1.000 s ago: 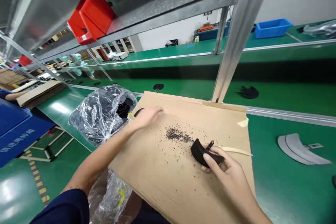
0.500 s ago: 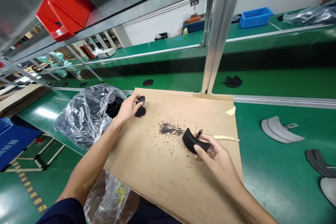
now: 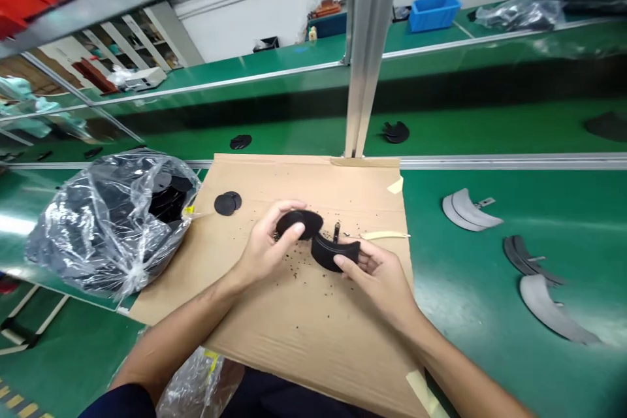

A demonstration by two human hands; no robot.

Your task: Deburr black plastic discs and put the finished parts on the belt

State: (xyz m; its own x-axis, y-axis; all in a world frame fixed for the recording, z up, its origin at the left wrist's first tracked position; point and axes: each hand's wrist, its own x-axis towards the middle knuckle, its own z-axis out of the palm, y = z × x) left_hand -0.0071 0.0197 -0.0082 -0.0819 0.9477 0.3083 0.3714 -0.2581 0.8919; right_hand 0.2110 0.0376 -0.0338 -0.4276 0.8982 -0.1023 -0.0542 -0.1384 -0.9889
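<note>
My left hand (image 3: 269,241) grips a black disc-like piece (image 3: 300,223), thumb on top, above the cardboard sheet (image 3: 274,320). Close beside it, my right hand (image 3: 379,274) holds a curved black part (image 3: 333,253) that has a small upright metal tab (image 3: 336,232). The two pieces are side by side; whether they touch I cannot tell. Tiny black bits (image 3: 294,268) lie scattered on the cardboard beneath, partly hidden by my hands. Two overlapping black discs (image 3: 226,203) rest at the sheet's left side.
A clear plastic bag (image 3: 108,222) of black discs stands at the left. Grey and black curved parts (image 3: 467,210) lie on the green bench at the right. An aluminium post (image 3: 367,52) rises behind the cardboard. A blue bin (image 3: 434,12) stands farther back.
My left hand has moved right from the disc pile with a black disc-like piece, coming close to the curved part. My right hand still holds that part. The view has shifted right.
</note>
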